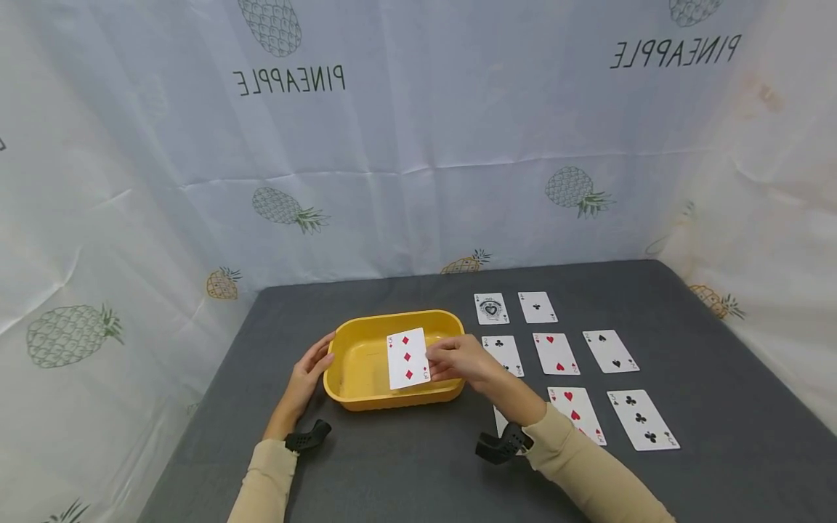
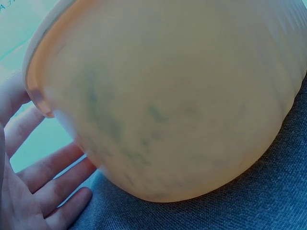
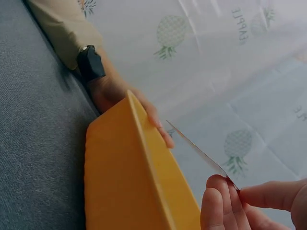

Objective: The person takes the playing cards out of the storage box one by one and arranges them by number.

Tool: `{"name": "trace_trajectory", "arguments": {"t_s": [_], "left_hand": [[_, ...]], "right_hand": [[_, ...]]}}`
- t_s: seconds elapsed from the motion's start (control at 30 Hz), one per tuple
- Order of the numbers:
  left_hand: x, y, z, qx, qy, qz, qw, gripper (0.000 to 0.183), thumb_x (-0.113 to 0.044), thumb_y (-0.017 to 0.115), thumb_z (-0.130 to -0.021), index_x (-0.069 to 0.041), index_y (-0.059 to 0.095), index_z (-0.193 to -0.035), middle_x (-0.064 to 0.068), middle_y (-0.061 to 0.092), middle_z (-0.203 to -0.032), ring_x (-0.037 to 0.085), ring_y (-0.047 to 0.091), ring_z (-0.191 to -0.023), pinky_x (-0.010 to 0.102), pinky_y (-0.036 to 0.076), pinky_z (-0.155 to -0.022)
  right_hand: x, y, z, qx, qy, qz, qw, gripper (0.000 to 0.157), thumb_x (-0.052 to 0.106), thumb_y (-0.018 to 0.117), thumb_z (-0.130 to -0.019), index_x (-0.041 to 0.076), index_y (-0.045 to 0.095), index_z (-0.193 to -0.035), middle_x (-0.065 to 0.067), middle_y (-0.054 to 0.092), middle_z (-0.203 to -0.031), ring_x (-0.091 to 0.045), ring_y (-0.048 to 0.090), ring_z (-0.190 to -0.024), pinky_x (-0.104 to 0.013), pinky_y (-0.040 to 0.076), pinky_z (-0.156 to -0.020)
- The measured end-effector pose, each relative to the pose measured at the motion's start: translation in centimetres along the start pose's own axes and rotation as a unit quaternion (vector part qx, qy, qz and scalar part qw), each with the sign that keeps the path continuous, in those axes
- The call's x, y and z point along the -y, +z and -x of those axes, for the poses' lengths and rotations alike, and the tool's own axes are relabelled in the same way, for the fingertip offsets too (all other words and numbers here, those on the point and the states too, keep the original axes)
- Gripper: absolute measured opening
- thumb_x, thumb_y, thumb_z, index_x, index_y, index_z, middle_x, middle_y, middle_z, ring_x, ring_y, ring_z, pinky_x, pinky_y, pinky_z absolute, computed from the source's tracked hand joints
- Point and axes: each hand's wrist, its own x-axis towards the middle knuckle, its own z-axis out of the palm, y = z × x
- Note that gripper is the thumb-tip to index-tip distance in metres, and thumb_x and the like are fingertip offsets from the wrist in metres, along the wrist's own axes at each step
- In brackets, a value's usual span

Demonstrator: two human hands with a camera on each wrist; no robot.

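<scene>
Between the thumb and fingers of my right hand (image 1: 461, 359) is a three of diamonds playing card (image 1: 408, 358), face up over the yellow plastic tub (image 1: 392, 402). The right wrist view shows this card (image 3: 199, 149) nearly edge-on, pinched at one end above the rim. My left hand (image 1: 307, 374) grips the tub's left end. In the left wrist view, the fingers (image 2: 60, 175) touch the outside of the tub wall (image 2: 168, 120).
Right of the tub, face-up cards lie in rows: an ornate ace (image 1: 491, 309), ace of clubs (image 1: 538, 307), two of clubs (image 1: 503, 354), two of hearts (image 1: 556, 354), two of spades (image 1: 611, 351), three of hearts (image 1: 577, 415) and three of clubs (image 1: 644, 420). The right forearm partly covers another card (image 1: 500, 421).
</scene>
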Motion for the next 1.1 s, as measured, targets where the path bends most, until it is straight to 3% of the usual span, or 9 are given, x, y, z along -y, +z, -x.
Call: {"name": "trace_trajectory", "arguments": {"t_s": [0.23,0.53,1.1], "left_hand": [[0.1,0.0,0.0,-0.001,0.0,-0.006,1.0,0.049,-0.024,0.046,-0.102,-0.011,0.037,-0.149,-0.027,0.052,-0.122,-0.016,0.053,-0.109,0.005,0.041,-0.091],[-0.1,0.0,0.1,-0.005,-0.017,-0.012,0.9998,0.05,-0.025,0.046,-0.102,-0.013,0.036,-0.149,0.02,0.044,-0.147,-0.016,0.051,-0.11,0.004,0.04,-0.091],[-0.3,0.1,0.1,-0.001,-0.032,-0.018,0.9993,0.05,-0.028,0.047,-0.102,-0.015,0.036,-0.15,0.019,0.042,-0.15,-0.019,0.048,-0.111,0.002,0.037,-0.091]], "right_hand": [[0.5,-1.9,1.2,0.006,-0.014,0.008,1.0,0.035,0.009,0.057,-0.094,-0.017,0.057,-0.118,0.001,0.064,-0.073,-0.007,0.063,-0.065,-0.022,0.058,-0.066],[-0.2,-5.1,2.2,-0.032,-0.014,0.05,0.998,0.036,0.012,0.058,-0.094,-0.015,0.059,-0.119,0.004,0.067,-0.075,-0.006,0.063,-0.067,-0.023,0.057,-0.068],[-2.0,-11.4,4.6,-0.06,-0.011,0.106,0.993,0.043,0.016,0.057,-0.096,-0.017,0.054,-0.123,0.006,0.064,-0.08,-0.006,0.061,-0.072,-0.021,0.056,-0.068]]}}
